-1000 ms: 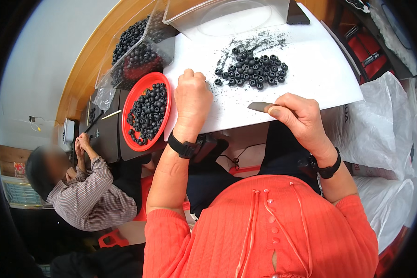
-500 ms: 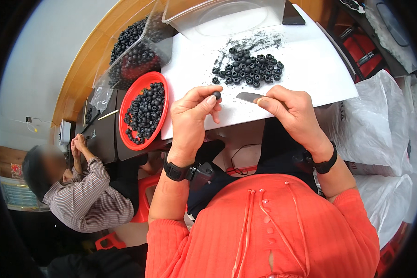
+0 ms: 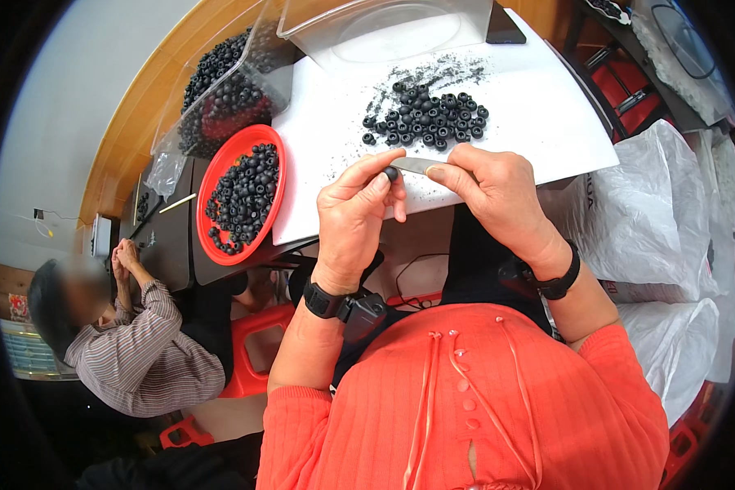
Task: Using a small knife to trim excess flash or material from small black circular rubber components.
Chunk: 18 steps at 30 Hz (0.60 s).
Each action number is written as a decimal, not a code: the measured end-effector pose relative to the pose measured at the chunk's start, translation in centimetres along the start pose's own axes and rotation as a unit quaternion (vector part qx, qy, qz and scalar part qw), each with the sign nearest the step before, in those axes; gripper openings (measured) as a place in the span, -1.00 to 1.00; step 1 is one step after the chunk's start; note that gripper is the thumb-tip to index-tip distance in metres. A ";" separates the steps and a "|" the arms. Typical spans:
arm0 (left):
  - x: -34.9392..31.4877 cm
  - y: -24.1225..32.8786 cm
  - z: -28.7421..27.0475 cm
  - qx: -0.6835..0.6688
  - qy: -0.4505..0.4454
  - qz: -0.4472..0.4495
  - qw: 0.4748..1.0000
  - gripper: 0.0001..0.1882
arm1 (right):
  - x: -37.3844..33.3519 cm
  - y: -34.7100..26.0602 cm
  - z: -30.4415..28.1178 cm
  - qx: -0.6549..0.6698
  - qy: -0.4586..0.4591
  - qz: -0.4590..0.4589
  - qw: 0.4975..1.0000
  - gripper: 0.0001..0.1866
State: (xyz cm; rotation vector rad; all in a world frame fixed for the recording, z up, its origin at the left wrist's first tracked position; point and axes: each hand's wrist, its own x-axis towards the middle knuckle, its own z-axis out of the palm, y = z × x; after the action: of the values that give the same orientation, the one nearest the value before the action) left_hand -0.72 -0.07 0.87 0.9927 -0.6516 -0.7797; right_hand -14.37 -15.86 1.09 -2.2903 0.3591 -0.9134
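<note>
Between the thumb and fingers of my left hand (image 3: 355, 204) is a small round black bead (image 3: 391, 173). My right hand (image 3: 498, 188) grips a short grey knife (image 3: 412, 165), its blade pointing left with the tip at the bead. Beyond both hands, a pile of black beads (image 3: 425, 118), several with open holes, lies on a white sheet (image 3: 318, 106) among dark crumbs. To the left, a red plate (image 3: 205, 192) holds many more black beads.
At the back left stands a clear bin (image 3: 278, 86) full of black beads. Another clear plastic box (image 3: 384, 33) is at the back, beside a dark phone (image 3: 505, 24). White plastic bags (image 3: 645, 212) bulge on the right. A person in a striped shirt (image 3: 147, 351) sits at the left.
The knife has come left, so its tip now meets the bead. My left hand has shifted slightly right, and the whole view has moved a little.
</note>
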 end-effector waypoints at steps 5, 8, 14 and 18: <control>0.0 0.0 -0.1 0.014 -0.007 -0.003 1.000 -0.67 | 0.0 0.0 0.0 -0.022 -0.004 -0.006 1.000 -0.64; -0.1 0.0 -0.1 0.019 -0.008 0.002 1.000 -0.67 | 0.1 0.0 0.0 -0.029 -0.012 -0.008 0.999 -0.63; -0.1 0.0 -0.2 0.021 -0.011 0.008 1.000 -0.69 | 0.3 0.1 -0.3 -0.015 -0.027 -0.016 0.999 -0.63; -0.1 0.0 -0.2 0.022 -0.009 0.007 1.000 -0.70 | 0.4 0.1 -0.5 -0.010 -0.039 -0.021 0.999 -0.62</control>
State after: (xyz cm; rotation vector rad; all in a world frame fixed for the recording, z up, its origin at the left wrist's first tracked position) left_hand -0.64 0.09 0.77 1.0214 -0.6928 -0.7660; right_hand -14.40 -16.35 1.54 -2.3523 0.2900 -0.8413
